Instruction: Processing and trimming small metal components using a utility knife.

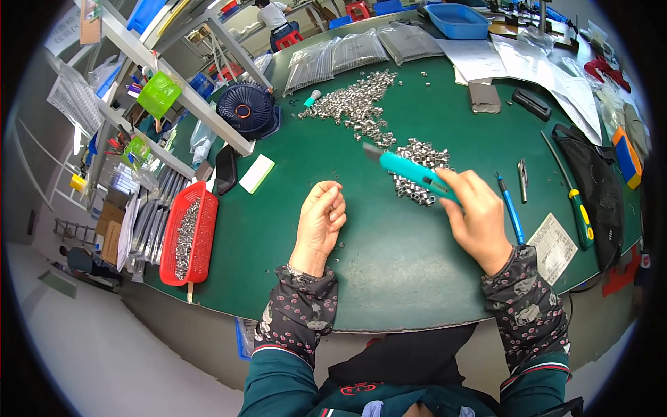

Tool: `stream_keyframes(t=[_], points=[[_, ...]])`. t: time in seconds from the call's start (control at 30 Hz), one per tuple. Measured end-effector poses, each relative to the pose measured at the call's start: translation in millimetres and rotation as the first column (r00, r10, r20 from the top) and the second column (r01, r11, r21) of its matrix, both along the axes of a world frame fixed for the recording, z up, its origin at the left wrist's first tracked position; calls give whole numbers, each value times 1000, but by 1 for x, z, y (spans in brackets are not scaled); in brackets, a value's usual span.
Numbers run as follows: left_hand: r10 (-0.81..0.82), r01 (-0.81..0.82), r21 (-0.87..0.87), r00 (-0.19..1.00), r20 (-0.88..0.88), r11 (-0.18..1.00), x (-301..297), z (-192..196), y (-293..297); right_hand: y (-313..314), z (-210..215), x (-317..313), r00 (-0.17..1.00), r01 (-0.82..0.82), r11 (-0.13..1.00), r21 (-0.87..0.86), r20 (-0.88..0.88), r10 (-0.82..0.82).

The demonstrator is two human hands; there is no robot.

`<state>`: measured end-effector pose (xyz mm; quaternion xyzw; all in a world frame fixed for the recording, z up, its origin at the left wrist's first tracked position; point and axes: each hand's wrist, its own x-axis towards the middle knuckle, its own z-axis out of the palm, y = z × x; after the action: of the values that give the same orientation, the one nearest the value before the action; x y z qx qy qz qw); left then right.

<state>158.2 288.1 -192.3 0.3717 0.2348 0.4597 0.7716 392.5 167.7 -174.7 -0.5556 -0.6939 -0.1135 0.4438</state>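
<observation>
My right hand (478, 219) grips a teal utility knife (417, 172) by its rear end. Its grey blade points to the far left, slightly blurred, above the table. Below the knife lies a pile of small silvery metal rings (415, 192), partly covered by it. Left of that pile, my left hand (321, 221) is closed, thumb against curled fingers, over the green table (389, 278). Whatever it may hold is too small or hidden to tell. A larger spread of similar metal parts (361, 101) lies farther back, a small teal-and-grey piece (312, 98) at its left edge.
A red basket (208, 233) of small metal parts stands at the left, near a phone (226, 169) and a dark fan (244, 111). Bagged rods (358, 52) line the back. To the right lie a blue pen (511, 208), a yellow-green-handled tool (581, 219) and a black bag (590, 187).
</observation>
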Motion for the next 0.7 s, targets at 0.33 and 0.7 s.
stream_keyframes(t=[0.33, 0.7], points=[[609, 342, 721, 386, -693, 603, 46, 1, -14, 1, -3, 1, 979, 50, 995, 85, -200, -32], [646, 479, 687, 281, -710, 546, 76, 5, -16, 0, 0, 3, 981, 35, 996, 87, -195, -18]])
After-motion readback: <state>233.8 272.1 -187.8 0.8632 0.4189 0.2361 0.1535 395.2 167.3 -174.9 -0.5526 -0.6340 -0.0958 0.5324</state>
